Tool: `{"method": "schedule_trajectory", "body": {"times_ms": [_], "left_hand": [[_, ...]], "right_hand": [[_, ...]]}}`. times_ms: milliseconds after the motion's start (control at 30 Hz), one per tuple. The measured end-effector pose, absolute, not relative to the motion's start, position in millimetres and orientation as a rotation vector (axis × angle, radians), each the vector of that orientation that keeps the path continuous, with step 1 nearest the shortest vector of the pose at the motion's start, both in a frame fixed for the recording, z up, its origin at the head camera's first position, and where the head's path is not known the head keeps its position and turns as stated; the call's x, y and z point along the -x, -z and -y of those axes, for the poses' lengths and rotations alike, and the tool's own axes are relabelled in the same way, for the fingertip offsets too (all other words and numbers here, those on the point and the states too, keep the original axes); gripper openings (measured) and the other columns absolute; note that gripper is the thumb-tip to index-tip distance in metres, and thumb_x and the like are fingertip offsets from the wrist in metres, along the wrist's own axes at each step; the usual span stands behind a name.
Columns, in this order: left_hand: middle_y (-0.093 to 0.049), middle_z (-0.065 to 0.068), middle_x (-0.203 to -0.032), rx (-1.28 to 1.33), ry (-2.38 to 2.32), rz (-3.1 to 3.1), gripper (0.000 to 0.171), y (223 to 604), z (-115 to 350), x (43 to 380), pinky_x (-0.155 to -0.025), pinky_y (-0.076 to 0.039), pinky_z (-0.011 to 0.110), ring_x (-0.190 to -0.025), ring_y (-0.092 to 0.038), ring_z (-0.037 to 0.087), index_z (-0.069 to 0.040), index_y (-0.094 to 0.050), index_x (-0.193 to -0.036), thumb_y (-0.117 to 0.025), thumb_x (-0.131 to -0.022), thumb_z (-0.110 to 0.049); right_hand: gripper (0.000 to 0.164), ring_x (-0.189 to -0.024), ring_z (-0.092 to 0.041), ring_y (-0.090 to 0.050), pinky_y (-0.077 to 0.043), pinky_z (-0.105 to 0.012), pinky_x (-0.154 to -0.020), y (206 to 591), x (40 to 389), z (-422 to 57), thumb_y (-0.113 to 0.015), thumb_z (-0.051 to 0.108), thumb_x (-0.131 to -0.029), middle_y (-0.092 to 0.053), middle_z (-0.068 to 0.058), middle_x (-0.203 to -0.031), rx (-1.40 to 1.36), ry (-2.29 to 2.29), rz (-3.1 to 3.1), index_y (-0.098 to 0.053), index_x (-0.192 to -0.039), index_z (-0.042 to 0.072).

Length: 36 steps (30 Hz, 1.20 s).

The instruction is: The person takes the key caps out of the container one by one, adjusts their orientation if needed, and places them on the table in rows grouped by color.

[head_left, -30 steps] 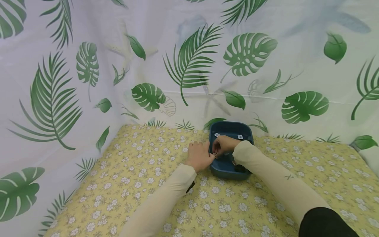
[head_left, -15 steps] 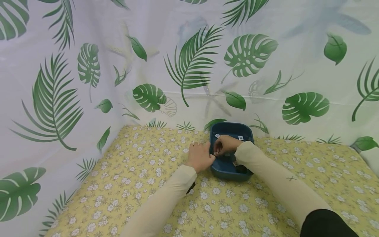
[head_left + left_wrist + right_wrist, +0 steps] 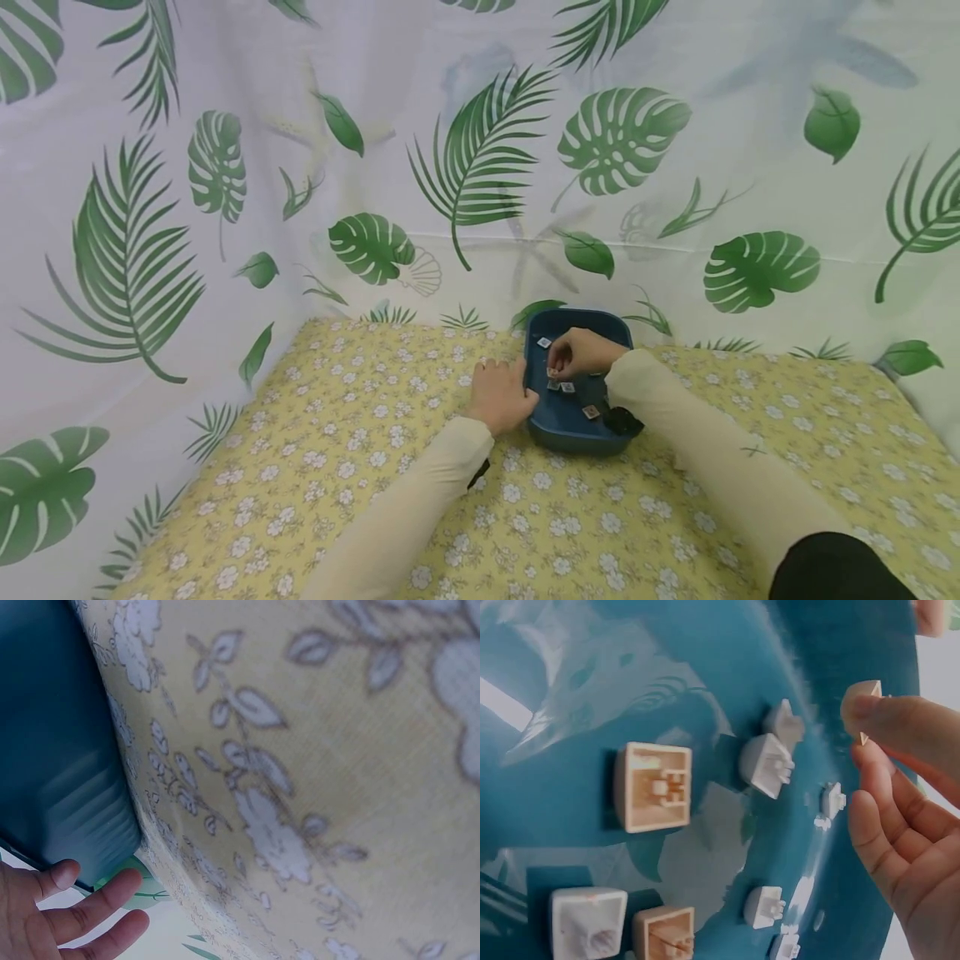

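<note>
My right hand (image 3: 576, 352) is inside a blue plastic basin (image 3: 573, 444), pinching a tan keycap (image 3: 855, 707) between thumb and fingertips. In the right wrist view, more keycaps lie in the basin with their hollow stem sides showing: a tan keycap (image 3: 656, 787), a white keycap (image 3: 590, 924) and several smaller-looking white ones farther off. Against the basin's left rim rests my left hand (image 3: 498, 395). Its fingers (image 3: 97, 900) are spread and fairly straight outside the wall in the left wrist view. Part of the basin's right side is hidden by my right forearm.
Beneath the basin is a yellow tablecloth (image 3: 360, 450) with white flowers. A white leaf-print curtain (image 3: 510, 250) hangs close behind the basin and along the left. A black band (image 3: 621, 420) sits at my right wrist, near the basin's right rim.
My right hand has lifted slightly and shifted away from the basin's left wall, uncovering keycaps beneath it. The left hand stays at the rim. The head view has shifted a little.
</note>
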<state>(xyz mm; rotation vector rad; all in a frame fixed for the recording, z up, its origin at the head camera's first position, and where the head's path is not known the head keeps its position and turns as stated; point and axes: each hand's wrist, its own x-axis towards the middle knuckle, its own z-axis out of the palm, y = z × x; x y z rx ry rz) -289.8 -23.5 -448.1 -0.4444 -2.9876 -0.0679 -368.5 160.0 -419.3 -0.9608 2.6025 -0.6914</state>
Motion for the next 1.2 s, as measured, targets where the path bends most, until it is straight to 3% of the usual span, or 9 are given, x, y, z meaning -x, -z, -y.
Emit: {"method": "schedule_trajectory", "body": {"times_ms": [667, 800, 900, 1033, 1200], "left_hand": [[-0.066, 0.010, -0.099, 0.399, 0.112, 2.972, 0.041, 448.6, 19.8, 287.8, -0.090, -0.042, 0.044, -0.096, -0.059, 0.029, -0.015, -0.053, -0.124, -0.045, -0.089, -0.034], [-0.066, 0.011, -0.099, 0.403, 0.102, 2.987, 0.042, 448.5, 19.7, 287.5, -0.090, -0.042, 0.044, -0.096, -0.058, 0.029, -0.015, -0.051, -0.127, -0.044, -0.090, -0.034], [-0.066, 0.012, -0.099, 0.407, 0.105, 2.988, 0.042, 448.8, 19.6, 287.8, -0.090, -0.041, 0.045, -0.096, -0.058, 0.030, -0.015, -0.051, -0.127, -0.044, -0.089, -0.033], [-0.066, 0.013, -0.099, 0.414, 0.126, 2.980, 0.042, 448.4, 19.0, 287.5, -0.090, -0.041, 0.046, -0.097, -0.058, 0.031, -0.014, -0.052, -0.126, -0.044, -0.089, -0.032], [-0.066, 0.013, -0.099, 0.419, 0.123, 2.985, 0.043, 448.5, 18.2, 287.2, -0.091, -0.041, 0.046, -0.097, -0.058, 0.031, -0.015, -0.051, -0.127, -0.042, -0.089, -0.032]], "right_hand": [[0.022, -0.080, -0.021, -0.062, -0.052, -0.033, -0.075, 386.4, 342.7, -203.0, -0.069, 0.014, -0.084, -0.067, -0.011, -0.091, 0.720, 1.190, -2.561, -0.067, -0.102, 0.000], [0.025, -0.080, -0.018, -0.062, -0.052, -0.032, -0.075, 384.7, 334.1, -215.2, -0.068, 0.012, -0.085, -0.066, -0.013, -0.095, 0.707, 1.238, -2.573, -0.065, -0.106, -0.001], [0.029, -0.080, -0.013, -0.061, -0.052, -0.034, -0.077, 384.1, 326.6, -224.8, -0.067, 0.014, -0.086, -0.065, -0.013, -0.098, 0.685, 1.263, -2.573, -0.064, -0.111, 0.001], [0.033, -0.085, -0.020, -0.062, -0.051, -0.040, -0.080, 384.3, 315.8, -237.7, -0.065, 0.021, -0.087, -0.063, -0.011, -0.099, 0.632, 1.277, -2.574, -0.063, -0.115, 0.004], [0.030, -0.085, -0.023, -0.061, -0.051, -0.036, -0.076, 385.4, 302.1, -253.3, -0.064, 0.025, -0.088, -0.062, -0.011, -0.098, 0.614, 1.233, -2.636, -0.064, -0.111, 0.006]]}}
